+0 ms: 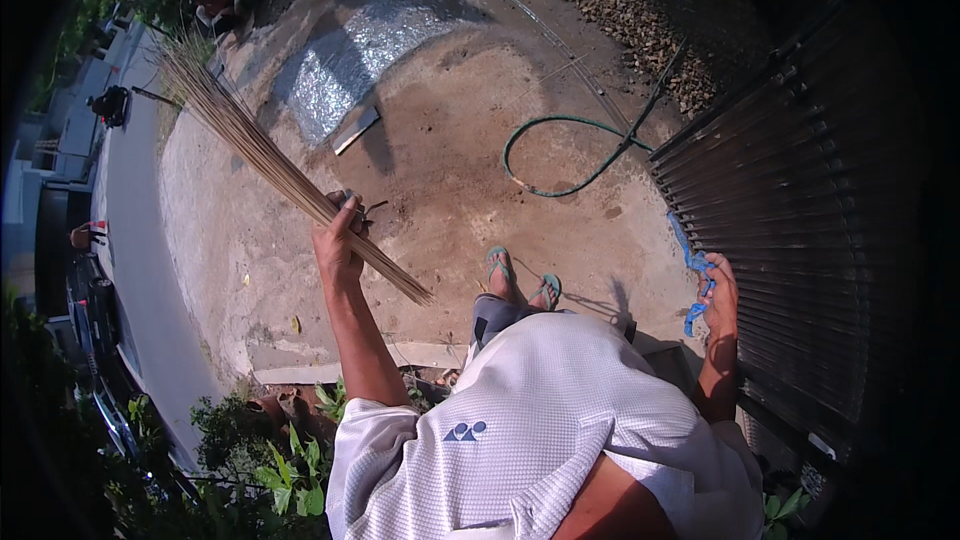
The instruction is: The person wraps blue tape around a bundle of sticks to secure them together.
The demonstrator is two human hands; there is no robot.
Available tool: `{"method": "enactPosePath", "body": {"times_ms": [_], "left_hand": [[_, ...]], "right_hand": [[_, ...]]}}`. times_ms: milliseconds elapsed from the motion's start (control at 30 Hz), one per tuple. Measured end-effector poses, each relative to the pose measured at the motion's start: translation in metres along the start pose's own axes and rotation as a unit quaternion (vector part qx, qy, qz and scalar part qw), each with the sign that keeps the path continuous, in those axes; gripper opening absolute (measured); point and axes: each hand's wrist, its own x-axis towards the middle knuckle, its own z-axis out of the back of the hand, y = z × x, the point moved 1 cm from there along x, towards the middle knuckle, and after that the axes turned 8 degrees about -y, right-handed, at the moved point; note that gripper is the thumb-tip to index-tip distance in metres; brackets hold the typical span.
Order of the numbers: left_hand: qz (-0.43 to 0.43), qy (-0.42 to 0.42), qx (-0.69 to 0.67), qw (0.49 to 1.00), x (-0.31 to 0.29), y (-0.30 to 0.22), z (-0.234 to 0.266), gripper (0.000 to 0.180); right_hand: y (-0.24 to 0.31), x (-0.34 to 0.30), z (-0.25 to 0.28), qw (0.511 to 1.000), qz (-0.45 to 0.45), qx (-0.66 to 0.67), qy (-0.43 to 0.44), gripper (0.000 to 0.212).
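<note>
A bundle of thin sticks (pixel 255 145) slanted at left, the left grip (pixel 342 238) clamped round its nearer part. A green hose (pixel 550 194) lay looped mid-scene. Farther right, the right grip (pixel 722 292) touched a blue strip (pixel 697 261) beside a dark gate (pixel 790 220); whether its fingers were closed, I could not tell. The step seemed to be handling the strip; the next move, I judged, called for keeping the bundle steady.

Bright, harsh sunlight; glare on shiny patch (pixel 325 90); dark, curved fisheye edges.
</note>
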Motion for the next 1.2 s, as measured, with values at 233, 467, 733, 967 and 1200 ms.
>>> {"method": "enactPosePath", "body": {"times_ms": [233,467,733,967,1200], "left_hand": [[0.028,0.120,0.040,0.992,-0.041,-0.014,-0.011,0.041],[0.078,0.224,0.032,0.971,-0.070,-0.013,-0.037,0.039],[0.145,0.273,0.009,0.951,-0.095,0.004,-0.064,0.039],[0.151,0.223,0.025,0.963,-0.090,0.015,-0.072,0.037],[0.161,0.113,-0.054,0.979,-0.066,0.034,-0.055,0.029]], "right_hand": [[-0.010,-0.023,-0.111,0.984,-0.058,-0.044,0.165,0.029],[0.008,-0.048,-0.233,0.903,0.154,-0.204,0.344,0.034],[0.040,-0.095,-0.309,0.736,0.427,-0.328,0.410,0.061],[0.012,-0.081,-0.313,0.722,0.375,-0.336,0.475,0.031],[0.016,-0.070,-0.279,0.731,0.309,-0.356,0.493,0.036]]}}
